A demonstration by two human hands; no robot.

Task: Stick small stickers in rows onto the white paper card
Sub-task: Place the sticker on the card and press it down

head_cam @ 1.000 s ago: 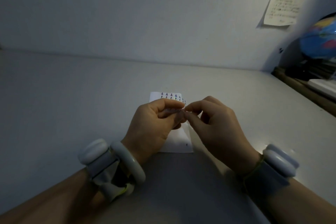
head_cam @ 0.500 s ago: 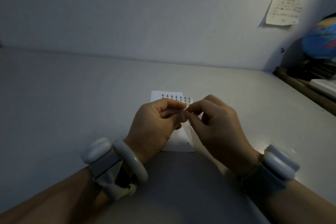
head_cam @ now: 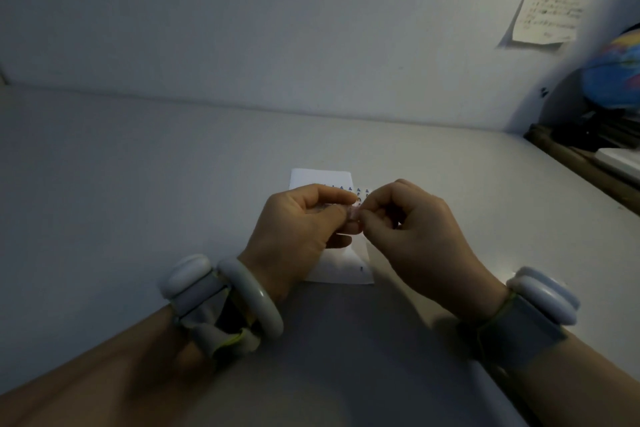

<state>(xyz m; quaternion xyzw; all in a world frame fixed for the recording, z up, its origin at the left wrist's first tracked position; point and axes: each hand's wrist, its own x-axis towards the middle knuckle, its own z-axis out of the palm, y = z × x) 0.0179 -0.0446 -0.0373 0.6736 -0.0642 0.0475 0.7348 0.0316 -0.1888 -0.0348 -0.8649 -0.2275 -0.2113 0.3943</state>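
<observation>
A white paper card [head_cam: 320, 177] lies flat on the grey desk, mostly hidden under both hands. A row of small dark stickers [head_cam: 349, 188] shows on it just above my fingers. My left hand [head_cam: 298, 225] holds a small clear sticker sheet [head_cam: 354, 211] between thumb and curled fingers, above the card. My right hand [head_cam: 412, 229] pinches at the right end of that sheet with thumb and forefinger. Whether a sticker is on my right fingertips I cannot tell.
The grey desk [head_cam: 138, 184] runs back to a pale wall. A globe [head_cam: 613, 76], dark clutter and a wooden ledge [head_cam: 581, 163] stand at the far right. Paper notes [head_cam: 547, 10] hang on the wall.
Both hands stay joined over the card, fingertips working at the sheet. More of the card's blank top edge shows now, as the view shifted slightly.
</observation>
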